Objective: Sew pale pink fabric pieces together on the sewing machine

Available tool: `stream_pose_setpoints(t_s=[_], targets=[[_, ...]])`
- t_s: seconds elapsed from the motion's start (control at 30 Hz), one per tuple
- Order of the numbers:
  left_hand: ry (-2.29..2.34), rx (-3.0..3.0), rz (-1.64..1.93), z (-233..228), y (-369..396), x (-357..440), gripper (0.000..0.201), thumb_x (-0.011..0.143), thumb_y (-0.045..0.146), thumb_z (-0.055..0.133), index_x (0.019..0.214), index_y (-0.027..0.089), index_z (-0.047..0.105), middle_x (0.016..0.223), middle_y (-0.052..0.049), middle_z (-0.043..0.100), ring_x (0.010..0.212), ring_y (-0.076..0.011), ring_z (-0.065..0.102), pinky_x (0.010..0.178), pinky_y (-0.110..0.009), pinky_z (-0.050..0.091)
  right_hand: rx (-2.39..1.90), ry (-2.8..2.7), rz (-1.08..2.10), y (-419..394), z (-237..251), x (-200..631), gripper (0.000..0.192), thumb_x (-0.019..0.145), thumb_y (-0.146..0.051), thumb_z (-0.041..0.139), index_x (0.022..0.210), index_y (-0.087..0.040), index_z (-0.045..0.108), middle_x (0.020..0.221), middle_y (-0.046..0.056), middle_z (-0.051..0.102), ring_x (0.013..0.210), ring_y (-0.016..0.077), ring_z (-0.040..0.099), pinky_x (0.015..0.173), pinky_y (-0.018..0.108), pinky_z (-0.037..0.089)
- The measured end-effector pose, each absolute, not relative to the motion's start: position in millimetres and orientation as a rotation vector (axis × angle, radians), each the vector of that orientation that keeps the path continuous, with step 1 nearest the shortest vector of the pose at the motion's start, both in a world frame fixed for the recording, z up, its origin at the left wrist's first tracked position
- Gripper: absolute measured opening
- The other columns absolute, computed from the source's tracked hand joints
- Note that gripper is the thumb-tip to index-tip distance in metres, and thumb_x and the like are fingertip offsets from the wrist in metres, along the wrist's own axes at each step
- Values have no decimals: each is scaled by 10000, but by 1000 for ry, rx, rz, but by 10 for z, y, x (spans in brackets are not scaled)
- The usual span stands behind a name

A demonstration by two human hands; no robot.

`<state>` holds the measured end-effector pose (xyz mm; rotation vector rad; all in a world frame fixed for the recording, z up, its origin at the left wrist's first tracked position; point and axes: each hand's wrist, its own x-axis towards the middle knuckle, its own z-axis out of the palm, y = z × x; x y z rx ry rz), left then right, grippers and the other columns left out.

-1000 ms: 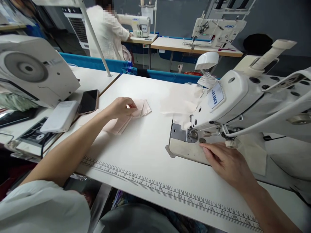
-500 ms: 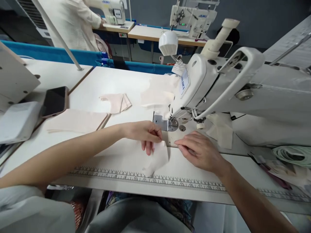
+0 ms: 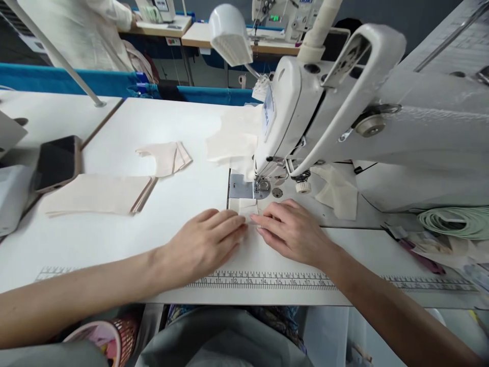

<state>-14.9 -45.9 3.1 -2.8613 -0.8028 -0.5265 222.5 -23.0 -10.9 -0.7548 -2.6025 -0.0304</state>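
One small pale fabric piece (image 3: 248,205) is lying between the needle plate (image 3: 240,187) and the front edge of the tabletop (image 3: 191,196). My left hand (image 3: 210,239), fingers together, and right hand (image 3: 294,232), fingers curved, are touching it; cannot tell if pinching. I'm expecting light, limp handling, best held flat by its sides.

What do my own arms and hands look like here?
The left hand and right hand are bare, with no gloves, rings or watch showing. Both forearms are uncovered. A plain grey sleeve shows at the left one; no right sleeve is in view.
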Motion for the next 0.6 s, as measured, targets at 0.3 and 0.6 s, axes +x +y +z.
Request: stream_pose_setpoints(t_s=[0.3, 0.6], targets=[[-722, -2894, -471, -82, -590, -140, 262, 974, 171, 475, 1117, 99, 682, 1269, -115, 643, 1174, -245, 605, 1039, -421, 495, -1164, -2621, -280, -135, -179, 2146, 389, 1010, -330, 412, 1291, -110, 566, 888, 75, 630, 783, 185, 567, 765, 352, 383], [-800, -2934, -477, -102, -604, -146, 328, 1002, 237, 418, 1190, 95, 645, 1323, -95, 610, 1196, -249, 591, 1038, -436, 500, -997, -2571, -204, -231, -141, 2226, 262, 982, -261, 473, 1152, -138, 630, 838, 37, 650, 765, 164, 583, 793, 336, 408]])
